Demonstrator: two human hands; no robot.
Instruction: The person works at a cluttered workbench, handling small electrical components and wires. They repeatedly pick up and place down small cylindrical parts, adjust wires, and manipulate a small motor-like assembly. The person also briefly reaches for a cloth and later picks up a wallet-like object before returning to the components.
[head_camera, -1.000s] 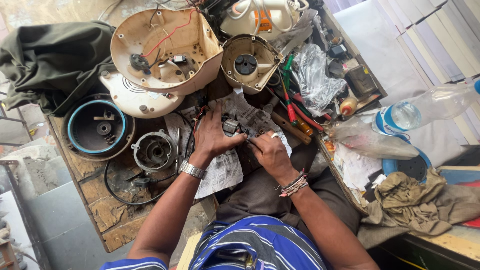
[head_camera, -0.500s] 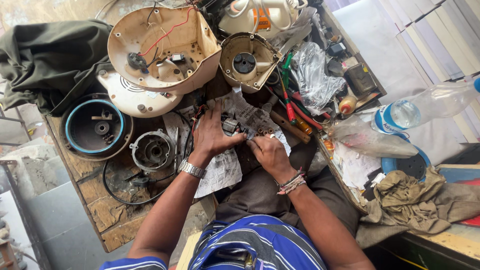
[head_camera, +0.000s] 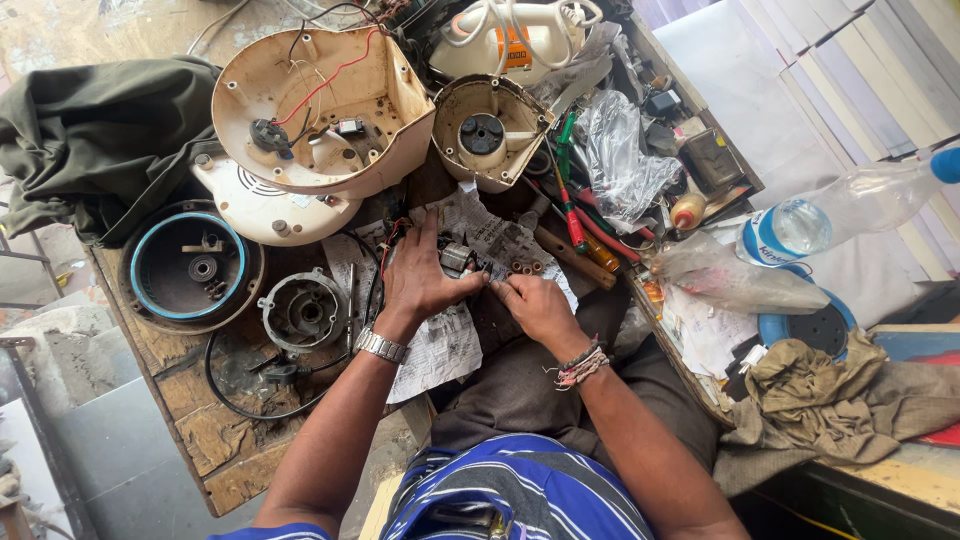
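Two bare hands meet over a small grey metal motor part (head_camera: 457, 258) lying on crumpled newspaper (head_camera: 500, 240) at the bench's middle. Left hand (head_camera: 420, 280) curls around it from the left, fingers closed on its body. Right hand (head_camera: 535, 303) sits just beside it on the right, fingertips pinched at something too small to tell. Just beyond the part a cream plastic housing (head_camera: 487, 130) lies open, and red-handled tools (head_camera: 585, 225) crowd the right side.
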